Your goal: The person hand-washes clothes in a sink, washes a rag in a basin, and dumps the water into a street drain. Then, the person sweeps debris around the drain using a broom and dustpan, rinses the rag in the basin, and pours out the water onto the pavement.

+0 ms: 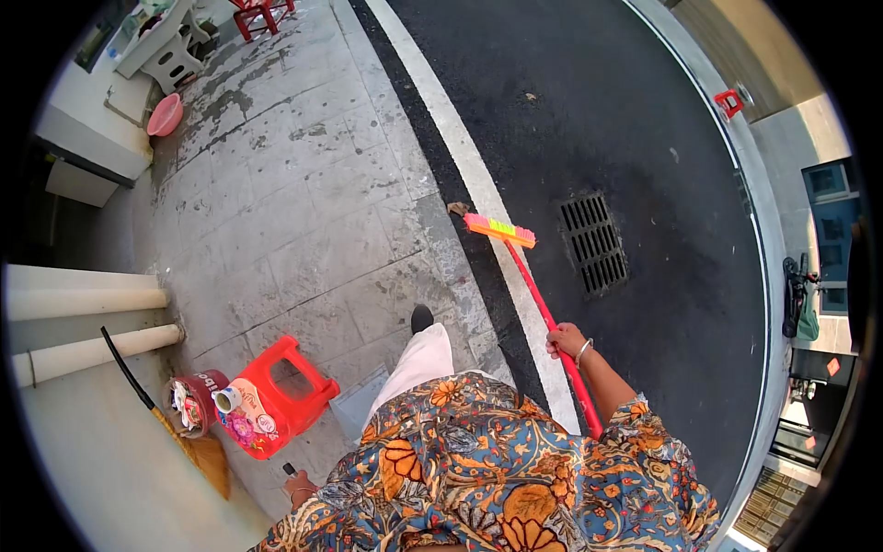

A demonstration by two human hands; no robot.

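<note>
A brush with a red pole (pixel 531 285) and an orange, yellow and pink head (pixel 499 230) slants across the white road line. My right hand (pixel 565 341), with a bracelet at the wrist, is wrapped round the pole. The brush head is over the line's edge, beside a small brown leaf-like scrap (pixel 458 209). Low on the left, my left hand (pixel 299 485) is closed round a dark object (pixel 290 468), of which only the end shows. Near that hand stands a red plastic stool (pixel 315 391) with a roll (pixel 227 399) at its side.
A bucket of litter (pixel 195 405) and a straw broom (pixel 204 455) stand by the left wall. A drain grate (pixel 593 244) lies in the dark road. Farther off are a pink basin (pixel 166 115), a red chair (pixel 261 17) and a red stool (pixel 728 103).
</note>
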